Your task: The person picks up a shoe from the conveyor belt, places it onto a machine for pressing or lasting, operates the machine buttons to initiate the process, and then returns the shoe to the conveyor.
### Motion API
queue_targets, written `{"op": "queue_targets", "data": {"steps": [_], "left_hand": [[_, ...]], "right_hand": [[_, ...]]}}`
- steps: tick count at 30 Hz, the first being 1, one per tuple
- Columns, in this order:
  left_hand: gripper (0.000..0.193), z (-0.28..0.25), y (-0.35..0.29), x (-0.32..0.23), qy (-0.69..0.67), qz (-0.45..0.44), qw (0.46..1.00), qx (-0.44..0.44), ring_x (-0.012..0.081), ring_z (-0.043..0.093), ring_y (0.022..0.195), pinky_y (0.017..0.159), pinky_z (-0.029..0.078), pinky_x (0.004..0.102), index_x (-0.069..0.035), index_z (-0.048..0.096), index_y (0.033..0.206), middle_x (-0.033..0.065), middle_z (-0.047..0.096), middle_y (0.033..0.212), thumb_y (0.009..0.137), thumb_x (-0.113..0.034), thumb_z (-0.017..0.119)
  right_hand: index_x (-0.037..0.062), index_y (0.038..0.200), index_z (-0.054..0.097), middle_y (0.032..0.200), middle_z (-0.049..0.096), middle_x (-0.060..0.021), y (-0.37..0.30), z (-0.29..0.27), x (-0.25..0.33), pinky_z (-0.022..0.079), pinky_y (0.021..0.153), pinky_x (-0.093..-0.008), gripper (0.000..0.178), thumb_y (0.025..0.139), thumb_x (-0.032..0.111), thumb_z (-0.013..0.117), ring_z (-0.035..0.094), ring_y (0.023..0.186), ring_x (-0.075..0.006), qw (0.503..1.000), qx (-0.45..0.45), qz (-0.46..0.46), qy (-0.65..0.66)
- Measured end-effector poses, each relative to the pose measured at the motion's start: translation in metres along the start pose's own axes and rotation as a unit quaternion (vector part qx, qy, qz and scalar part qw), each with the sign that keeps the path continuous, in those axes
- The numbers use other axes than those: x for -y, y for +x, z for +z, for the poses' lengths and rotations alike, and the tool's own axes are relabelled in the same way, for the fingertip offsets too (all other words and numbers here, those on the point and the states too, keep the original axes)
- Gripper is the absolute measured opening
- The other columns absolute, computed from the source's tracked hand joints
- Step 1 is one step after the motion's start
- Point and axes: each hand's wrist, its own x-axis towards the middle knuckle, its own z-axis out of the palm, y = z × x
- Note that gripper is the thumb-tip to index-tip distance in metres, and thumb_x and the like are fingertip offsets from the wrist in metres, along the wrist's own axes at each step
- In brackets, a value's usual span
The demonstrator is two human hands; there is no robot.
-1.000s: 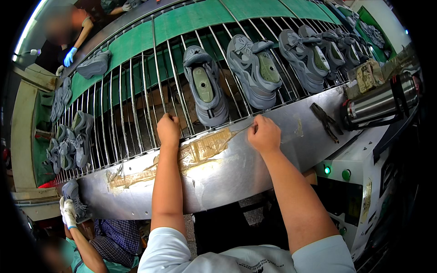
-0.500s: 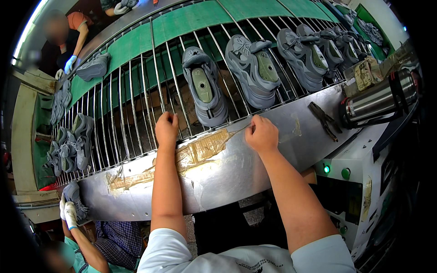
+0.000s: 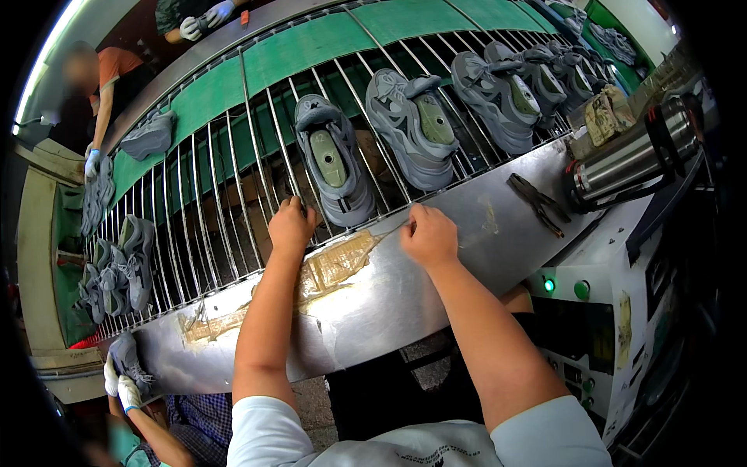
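My left hand is closed at the near edge of the metal-rod conveyor, close to the heel of a grey sneaker. My right hand is pinched shut over the steel ledge, to the right of that sneaker. What either hand holds, if anything, is hidden or too thin to name. The sneaker stands upright on the rods, toe away from me, a green insole inside. A second grey sneaker stands to its right. Between my hands, brown tape covers part of the ledge.
More grey sneakers line the rods rightward, others stand at left. Pliers and a steel thermos lie on the ledge at right, beside a control box. Co-workers' gloved hands hold a shoe at lower left.
My left hand has shifted right, closer to the sneaker's heel. My right hand stays pinched near the ledge's edge. The whole view has turned slightly. At far left, a co-worker's gloved hand has moved down to grey shoes.
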Motion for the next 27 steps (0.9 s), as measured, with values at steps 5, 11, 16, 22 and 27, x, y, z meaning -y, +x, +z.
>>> {"op": "queue_targets", "data": {"steps": [5, 11, 16, 22, 27], "left_hand": [[0.02, 0.006, 0.011, 0.005, -0.009, 0.026, 1.0, 0.0, 0.0367, 0.064, 0.077, 0.068, 0.052, 0.0455, -0.005, 0.061, 0.085, 0.0164, 0.064, 0.085, 0.079, -0.024, 0.064], [0.035, -0.004, 0.013, -0.012, 0.02, 0.025, 0.995, 0.095, 0.0392, 0.064, 0.081, 0.068, 0.051, 0.0483, -0.006, 0.058, 0.102, 0.0193, 0.065, 0.094, 0.08, -0.032, 0.064], [0.019, 0.026, 0.034, 0.005, 0.155, 0.139, 0.972, 0.107, 0.0357, 0.066, 0.076, 0.065, 0.054, 0.0457, -0.005, 0.064, 0.089, 0.0202, 0.066, 0.085, 0.086, -0.02, 0.053], [0.033, 0.041, 0.051, -0.001, 0.25, 0.186, 0.942, 0.123, 0.0324, 0.069, 0.073, 0.061, 0.055, 0.0419, 0.001, 0.064, 0.083, 0.0185, 0.068, 0.078, 0.096, -0.016, 0.038], [0.02, 0.022, 0.03, 0.025, 0.07, 0.143, 0.98, 0.118, 0.0412, 0.065, 0.075, 0.067, 0.053, 0.0473, 0.002, 0.059, 0.078, 0.0244, 0.064, 0.075, 0.082, -0.017, 0.058]], "right_hand": [[0.0083, 0.077, 0.053, 0.075, 0.06, -0.0108, 0.0, 0.002, -0.002, 0.05, 0.066, -0.0466, 0.012, 0.072, 0.017, 0.059, 0.06, 0.075, -0.0325, 0.999, 0.024, 0.032, -0.014], [0.0101, 0.085, 0.057, 0.084, 0.063, -0.012, 0.0, -0.001, -0.01, 0.05, 0.072, -0.0478, 0.018, 0.072, 0.021, 0.06, 0.061, 0.084, -0.0326, 0.996, 0.046, 0.07, 0.028], [0.0027, 0.095, 0.057, 0.087, 0.062, -0.0136, 0.001, 0.002, -0.006, 0.05, 0.075, -0.0444, 0.03, 0.072, 0.021, 0.059, 0.059, 0.088, -0.0314, 0.996, 0.074, 0.042, 0.031], [0.0038, 0.09, 0.055, 0.081, 0.061, -0.014, -0.007, 0.001, -0.008, 0.049, 0.073, -0.046, 0.024, 0.073, 0.02, 0.058, 0.06, 0.079, -0.0341, 0.998, -0.001, 0.034, 0.049], [0.0054, 0.091, 0.057, 0.082, 0.064, -0.0149, -0.006, 0.002, 0.003, 0.049, 0.071, -0.0461, 0.021, 0.077, 0.02, 0.057, 0.062, 0.08, -0.0342, 0.994, 0.026, 0.029, 0.1]]}}
